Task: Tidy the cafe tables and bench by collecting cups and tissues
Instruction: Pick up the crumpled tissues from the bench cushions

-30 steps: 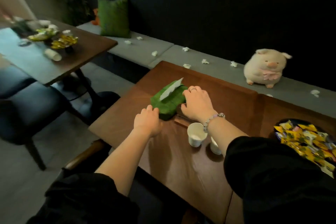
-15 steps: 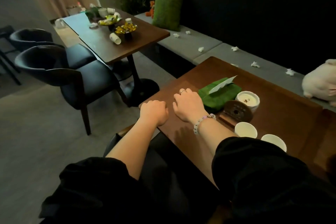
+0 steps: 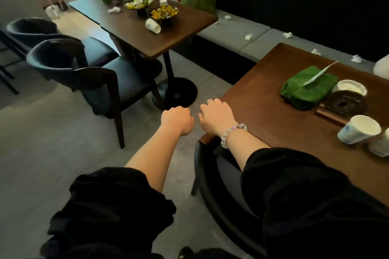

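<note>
The hands have drawn back from the tissue box (image 3: 309, 88), and the view has swung left to take in the far table (image 3: 136, 35). The left hand (image 3: 176, 120) now hangs off the near table (image 3: 263, 103), over the floor (image 3: 63, 143). It is curled in a fist with nothing showing in it. The right hand (image 3: 216, 118) sits on that table's corner with its fingers bent over the edge. Whether it grips the edge or only rests there cannot be told; it probably steadies the person while they turn. Nothing has been collected yet. Two cups (image 3: 357, 130) stand mouth up at the near table's right side, well away from both hands. On the far table a tipped cup (image 3: 153, 25) lies on its side beside the candy bowl (image 3: 164, 11). Its long axis runs diagonally, base toward the back left and mouth toward the table's near edge, so it could roll if nudged. A crumpled tissue (image 3: 114, 9) lies further back on that table. More tissues (image 3: 248, 37) are scattered along the bench (image 3: 231, 29), likely the next stretch to clear.
</note>
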`<control>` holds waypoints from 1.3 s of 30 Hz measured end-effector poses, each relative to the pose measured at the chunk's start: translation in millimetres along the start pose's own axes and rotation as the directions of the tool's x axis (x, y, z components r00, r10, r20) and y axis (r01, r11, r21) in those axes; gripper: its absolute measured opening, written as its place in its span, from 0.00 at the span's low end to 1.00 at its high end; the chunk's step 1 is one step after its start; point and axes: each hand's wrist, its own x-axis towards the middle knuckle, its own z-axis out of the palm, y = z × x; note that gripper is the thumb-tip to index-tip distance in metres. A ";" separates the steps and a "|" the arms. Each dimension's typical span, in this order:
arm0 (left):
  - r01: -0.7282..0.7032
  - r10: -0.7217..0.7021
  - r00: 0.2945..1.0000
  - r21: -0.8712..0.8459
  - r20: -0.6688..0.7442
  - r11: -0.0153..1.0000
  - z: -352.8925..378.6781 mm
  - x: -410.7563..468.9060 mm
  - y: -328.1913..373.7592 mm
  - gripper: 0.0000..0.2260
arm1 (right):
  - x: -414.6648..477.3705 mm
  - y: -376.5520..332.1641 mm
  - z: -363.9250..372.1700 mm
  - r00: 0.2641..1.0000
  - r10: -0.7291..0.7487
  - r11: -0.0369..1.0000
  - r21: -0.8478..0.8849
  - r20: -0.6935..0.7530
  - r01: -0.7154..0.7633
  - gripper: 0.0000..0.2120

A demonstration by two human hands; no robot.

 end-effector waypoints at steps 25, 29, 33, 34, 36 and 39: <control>-0.200 0.206 0.977 0.105 -0.047 0.974 -36.6 202.1 -129.8 0.17 | 216.2 -32.6 11.2 0.971 0.235 0.972 0.005 -0.033 -0.235 0.18; -0.234 0.235 0.972 0.062 -0.012 0.970 -44.7 252.9 -126.8 0.17 | 255.6 -9.0 12.1 0.959 0.284 0.959 0.002 0.003 -0.284 0.18; -0.297 0.295 0.955 0.082 0.038 0.951 -45.3 289.2 -127.6 0.18 | 291.5 0.7 9.2 0.949 0.314 0.949 -0.016 0.028 -0.313 0.18; -0.307 0.305 0.952 0.082 0.038 0.948 -47.3 299.9 -129.5 0.18 | 301.6 1.5 8.3 0.948 0.318 0.948 -0.019 0.027 -0.317 0.18; -0.324 0.323 0.946 0.077 0.032 0.943 -53.6 326.1 -133.8 0.18 | 323.2 3.9 6.8 0.945 0.327 0.945 -0.016 0.028 -0.327 0.18; -0.357 0.355 0.934 0.091 0.033 0.930 -64.7 369.0 -136.3 0.18 | 356.1 13.5 3.5 0.939 0.343 0.939 -0.026 0.029 -0.342 0.18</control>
